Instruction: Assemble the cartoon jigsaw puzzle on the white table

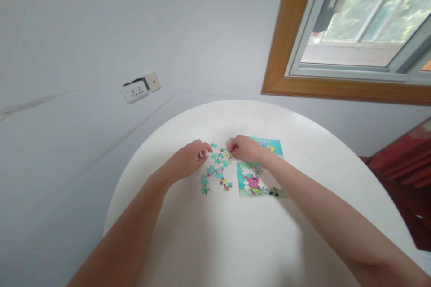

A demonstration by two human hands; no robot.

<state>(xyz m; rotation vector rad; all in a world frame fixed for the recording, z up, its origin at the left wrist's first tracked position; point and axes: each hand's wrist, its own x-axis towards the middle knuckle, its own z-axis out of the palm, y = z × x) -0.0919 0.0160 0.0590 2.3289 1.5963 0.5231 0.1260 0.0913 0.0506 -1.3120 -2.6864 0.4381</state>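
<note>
Loose jigsaw puzzle pieces, mostly turquoise with bits of yellow and pink, lie scattered on a white round table. My left hand is at their left edge, thumb and fingers curved but apart, with no piece visible between them. Over the right edge of the pile, my right hand has its fingertips pinched together; what they hold, if anything, is hidden. Under my right forearm lies a partly filled puzzle board showing a pink cartoon figure. Behind my right wrist is a turquoise picture sheet, partly covered.
The white table's curved far edge comes close to the wall. A wall socket is at the left, and a wood-framed window at the upper right. Red fabric shows beyond the table's right side.
</note>
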